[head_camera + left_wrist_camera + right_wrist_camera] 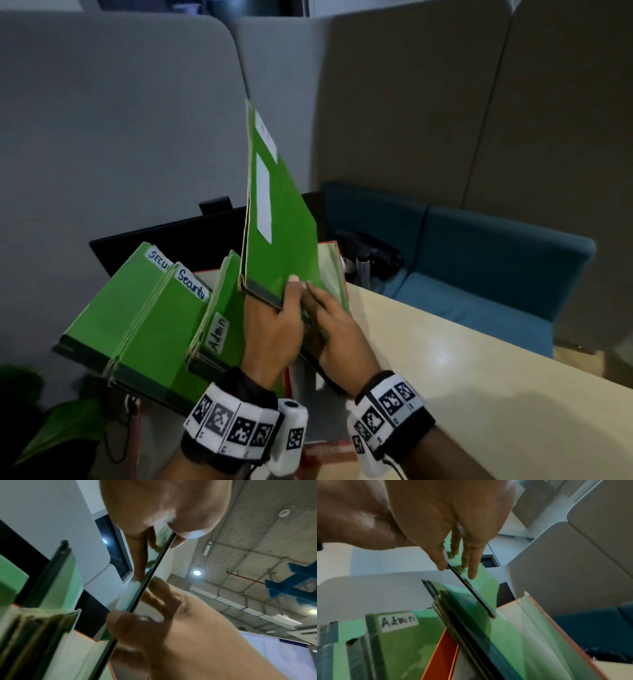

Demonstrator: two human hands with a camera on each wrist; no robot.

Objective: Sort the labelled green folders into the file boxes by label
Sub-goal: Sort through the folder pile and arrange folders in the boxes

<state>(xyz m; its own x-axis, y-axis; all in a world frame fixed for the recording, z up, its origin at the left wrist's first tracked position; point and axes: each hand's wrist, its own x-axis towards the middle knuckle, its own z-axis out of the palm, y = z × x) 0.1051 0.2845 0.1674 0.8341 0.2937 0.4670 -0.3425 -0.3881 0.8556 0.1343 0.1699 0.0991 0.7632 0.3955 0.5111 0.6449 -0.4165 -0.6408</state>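
We stand at a pale wooden table [479, 394] inside a booth with grey padded walls [102, 120] and a blue bench [496, 274] behind it. Our left hand [274, 329] pinches the lower corner of a raised green folder [281, 219], thumb on one face and fingers on the other, and holds it upright above the orange file box [559, 627] at the right. Its white label is turned away, so we cannot read it. Our right hand [332, 325] lies with straight fingers against the folders inside this box, just beside the left hand, and seems to hold a gap open. We judge that the sorting is well advanced: two folders marked Security [191, 284] already lean at the left, and the Admin folders [219, 332] stand in the middle. At least one loose green folder [61, 428] remains low at the left, so work is left. The folders already in the box crowd the slot and may catch the lower edge.
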